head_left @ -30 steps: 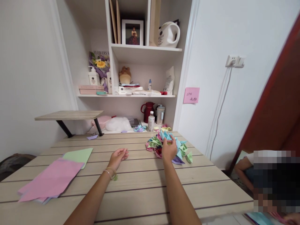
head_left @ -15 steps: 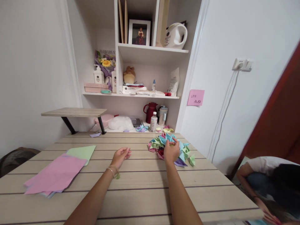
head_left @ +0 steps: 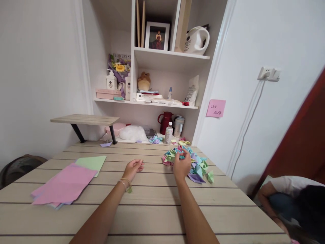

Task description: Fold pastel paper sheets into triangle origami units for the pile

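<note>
My left hand (head_left: 134, 169) rests on the wooden table, fingers loosely curled together with nothing visible in them; a bracelet (head_left: 127, 184) circles its wrist. My right hand (head_left: 182, 165) is at the left part of a pile of folded paper pieces (head_left: 199, 167) in blue, green, pink and purple. Its thumb and fingers close around a light-blue folded paper piece (head_left: 181, 156), partly hidden by the hand. A green folded piece (head_left: 210, 177) lies at the pile's right edge. To the left, pink paper sheets (head_left: 67, 183) overlap a green sheet (head_left: 92, 163).
A small raised shelf (head_left: 85, 119) stands at the table's back left. Behind the table are a bottle (head_left: 168, 134), a red jug (head_left: 165, 122), more folded papers (head_left: 155, 139) and a white plastic bag (head_left: 133, 133). A person (head_left: 291, 200) crouches at the right.
My right hand has shifted left across the paper pile. My left hand stays nearly in place on the table. The view has turned slightly left.
</note>
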Tool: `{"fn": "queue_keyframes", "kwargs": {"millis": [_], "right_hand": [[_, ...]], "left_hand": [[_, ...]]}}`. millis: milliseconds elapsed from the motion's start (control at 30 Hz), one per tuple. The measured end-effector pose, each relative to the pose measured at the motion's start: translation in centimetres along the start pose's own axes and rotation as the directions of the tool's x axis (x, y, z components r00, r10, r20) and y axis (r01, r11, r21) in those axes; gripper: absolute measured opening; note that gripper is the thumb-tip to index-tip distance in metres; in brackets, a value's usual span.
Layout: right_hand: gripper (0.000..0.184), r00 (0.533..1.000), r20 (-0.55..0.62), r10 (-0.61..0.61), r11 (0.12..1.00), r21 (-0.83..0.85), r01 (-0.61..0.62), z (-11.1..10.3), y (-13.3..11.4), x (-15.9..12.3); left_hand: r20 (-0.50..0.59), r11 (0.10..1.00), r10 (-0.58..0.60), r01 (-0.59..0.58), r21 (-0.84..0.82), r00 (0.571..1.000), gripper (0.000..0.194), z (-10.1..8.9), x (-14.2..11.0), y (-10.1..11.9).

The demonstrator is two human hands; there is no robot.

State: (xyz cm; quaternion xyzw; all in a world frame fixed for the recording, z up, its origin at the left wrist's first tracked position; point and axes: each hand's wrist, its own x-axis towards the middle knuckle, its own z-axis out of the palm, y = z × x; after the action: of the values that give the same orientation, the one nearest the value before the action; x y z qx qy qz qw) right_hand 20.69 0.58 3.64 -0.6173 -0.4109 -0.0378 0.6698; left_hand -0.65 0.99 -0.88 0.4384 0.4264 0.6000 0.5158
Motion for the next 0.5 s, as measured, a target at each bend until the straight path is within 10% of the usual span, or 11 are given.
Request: {"fn": "queue_keyframes", "kwargs": {"millis": [133, 267, 500], "right_hand": [[0.029, 0.908, 0.285, -0.308, 0.949, 0.155, 0.274, 0.9, -1.9, -4.0], [0.021, 0.579, 0.537, -0.614, 0.789, 0.401, 0.464, 1.6, -4.6, -8.4], [0.014, 0.223, 0.634, -0.74, 0.658, 0.615, 0.435, 3.9, -10.6, -14.1]], "left_hand": [[-0.027, 1.0, 0.0, -0.001, -0.029, 1.0, 0.019, 0.0, 0.2, -0.1], [-0.056, 0.991, 0.015, -0.022, -0.134, 0.998, 0.012, -0.4, 0.5, -0.4], [-0.062, 0.982, -0.002, -0.01, -0.189, 0.998, 0.016, -0.8, 0.4, -0.6]]}}
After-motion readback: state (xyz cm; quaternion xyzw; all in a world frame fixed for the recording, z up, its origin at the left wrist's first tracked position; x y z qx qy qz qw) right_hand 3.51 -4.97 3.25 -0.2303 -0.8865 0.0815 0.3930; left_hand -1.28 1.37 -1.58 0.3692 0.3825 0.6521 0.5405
